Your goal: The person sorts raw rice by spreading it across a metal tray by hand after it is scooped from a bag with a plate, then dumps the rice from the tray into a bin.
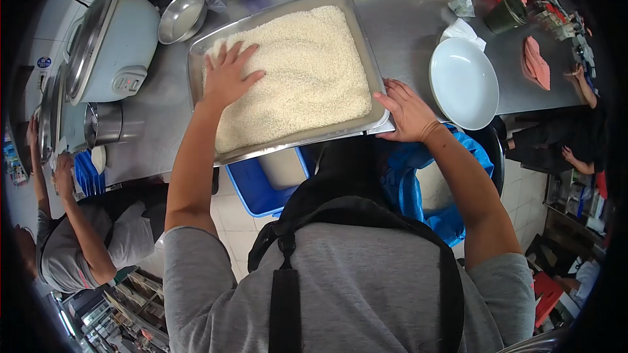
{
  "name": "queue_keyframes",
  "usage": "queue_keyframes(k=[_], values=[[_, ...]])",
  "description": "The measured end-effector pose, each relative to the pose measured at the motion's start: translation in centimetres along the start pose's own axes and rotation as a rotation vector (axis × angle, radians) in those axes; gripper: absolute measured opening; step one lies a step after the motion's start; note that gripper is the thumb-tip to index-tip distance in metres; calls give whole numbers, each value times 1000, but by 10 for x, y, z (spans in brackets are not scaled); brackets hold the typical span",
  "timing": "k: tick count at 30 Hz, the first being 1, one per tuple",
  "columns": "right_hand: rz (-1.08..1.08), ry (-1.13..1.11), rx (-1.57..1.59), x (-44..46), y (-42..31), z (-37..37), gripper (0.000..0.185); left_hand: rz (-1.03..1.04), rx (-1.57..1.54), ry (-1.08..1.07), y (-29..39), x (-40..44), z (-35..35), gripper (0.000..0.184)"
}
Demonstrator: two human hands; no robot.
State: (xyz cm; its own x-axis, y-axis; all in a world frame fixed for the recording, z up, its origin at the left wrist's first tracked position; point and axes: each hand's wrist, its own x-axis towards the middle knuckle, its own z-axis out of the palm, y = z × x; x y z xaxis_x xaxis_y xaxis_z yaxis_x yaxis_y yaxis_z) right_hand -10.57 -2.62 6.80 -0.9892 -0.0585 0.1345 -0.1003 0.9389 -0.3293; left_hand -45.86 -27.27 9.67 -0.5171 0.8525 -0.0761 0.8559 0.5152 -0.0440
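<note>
"What's at the far left?"

"Another person in a grey shirt [131, 235]. Above them, on the counter [405, 33], there's a large pale rice cooker [114, 46], then a metal bowl [182, 16]."

"And next?"

"The left hand [226, 78]. It lies palm down on the rice [307, 65], fingers spread apart, gripping nothing that I can see."

"Where's the rice?"

"In a rectangular metal tray [370, 52] on the counter, right in front of the person. It covers the bottom, with uneven ridges on top. Below the front edge sits a blue bin [252, 193] with something pale inside."

"The other hand?"

"The right hand [409, 114] is at the tray's near right corner, fingers and thumb apart. I can't tell whether it's gripping. Beneath that arm is an open blue bag [405, 180], pale stuff in it too."

"Further right?"

"A white oval dish [464, 85] near the counter's front edge, then a crumpled pink cloth [536, 62]."
</note>
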Motion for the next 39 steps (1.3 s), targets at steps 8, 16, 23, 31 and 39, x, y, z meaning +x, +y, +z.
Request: queue_keyframes(k=[8, 16, 23, 31, 39], values=[[-1, 31, -13, 0, -1, 0, 101, -163, -343, 44, 35, -37, 33, 76], [-4, 58, -17, -1, -4, 1, 103, 158, -465, -81, 126, -43, -7, 59], [-25, 83, -18, -3, 0, 6, 104, 298, -404, -147, 69, -73, -20, 51], [-24, 69, -15, -1, -2, 3, 102, 80, -433, -34, 45, -117, -5, 44], [-21, 73, -8, -3, 1, 9, 103, 167, -693, 28, 104, -90, -28, 31]])
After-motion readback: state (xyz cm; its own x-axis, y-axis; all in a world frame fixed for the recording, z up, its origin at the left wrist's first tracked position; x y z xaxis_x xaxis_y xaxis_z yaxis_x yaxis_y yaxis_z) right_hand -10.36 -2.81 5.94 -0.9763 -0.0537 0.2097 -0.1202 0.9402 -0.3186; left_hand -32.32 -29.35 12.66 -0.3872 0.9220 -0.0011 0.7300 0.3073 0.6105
